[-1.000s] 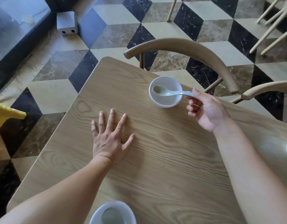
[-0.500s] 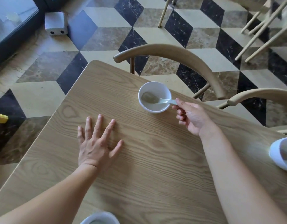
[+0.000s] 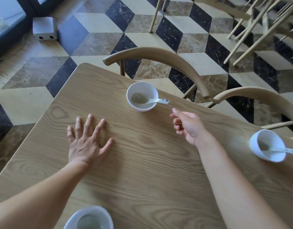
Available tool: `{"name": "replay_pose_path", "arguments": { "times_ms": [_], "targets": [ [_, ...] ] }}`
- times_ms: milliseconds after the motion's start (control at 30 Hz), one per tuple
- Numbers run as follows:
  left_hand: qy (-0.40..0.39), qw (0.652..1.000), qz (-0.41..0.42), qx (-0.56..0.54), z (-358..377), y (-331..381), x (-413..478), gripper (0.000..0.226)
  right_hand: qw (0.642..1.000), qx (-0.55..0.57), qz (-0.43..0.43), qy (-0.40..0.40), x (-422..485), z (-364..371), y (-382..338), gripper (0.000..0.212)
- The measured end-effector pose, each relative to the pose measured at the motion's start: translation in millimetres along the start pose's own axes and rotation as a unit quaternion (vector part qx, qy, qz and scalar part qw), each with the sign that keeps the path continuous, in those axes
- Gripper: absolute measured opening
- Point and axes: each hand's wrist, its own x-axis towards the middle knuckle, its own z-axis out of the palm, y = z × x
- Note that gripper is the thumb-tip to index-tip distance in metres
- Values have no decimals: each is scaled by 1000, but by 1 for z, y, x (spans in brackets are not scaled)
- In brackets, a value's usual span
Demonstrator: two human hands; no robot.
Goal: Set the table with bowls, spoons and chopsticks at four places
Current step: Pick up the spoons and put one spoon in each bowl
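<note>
A white bowl (image 3: 142, 86) stands near the far edge of the wooden table (image 3: 142, 162). A white ceramic spoon (image 3: 152, 101) rests in it, handle sticking out over the right rim. My right hand (image 3: 187, 126) hovers just right of that handle, fingers loosely curled, holding nothing. My left hand (image 3: 86, 142) lies flat on the table with fingers spread. A second white bowl (image 3: 266, 146) with a spoon (image 3: 281, 150) sits at the right edge. A third bowl (image 3: 91, 217) shows at the bottom edge, cut off by the frame. No chopsticks are visible.
Two curved wooden chairs (image 3: 159, 58) (image 3: 258, 96) stand against the table's far side. More chair legs (image 3: 251, 30) fill the top right. A small white box (image 3: 44, 28) sits on the checkered floor by a dark-framed glass door (image 3: 8, 22).
My right hand has let go of the spoon, which now rests in the far bowl, and has drawn back to the right. The view shifted, showing the right bowl.
</note>
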Motion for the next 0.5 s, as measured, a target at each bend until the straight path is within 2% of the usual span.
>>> {"name": "replay_pose_path", "arguments": {
  "times_ms": [133,167,233,300,500],
  "targets": [
    [-134,991,-11,8,-27,1,11,83,995,-103,-8,1,-51,-4,18,24],
    [-177,984,-9,20,-42,2,15,80,991,-132,-7,-6,-66,-4,23,24],
    [-232,973,-17,9,-78,10,14,55,981,-193,-7,-15,-97,-6,30,22],
    [-227,973,-9,-29,-109,25,-4,31,971,-240,-11,-14,-129,-10,37,21],
    [-147,983,74,-77,-186,81,-117,12,931,-359,-39,48,-236,-29,55,29]
  ]
}}
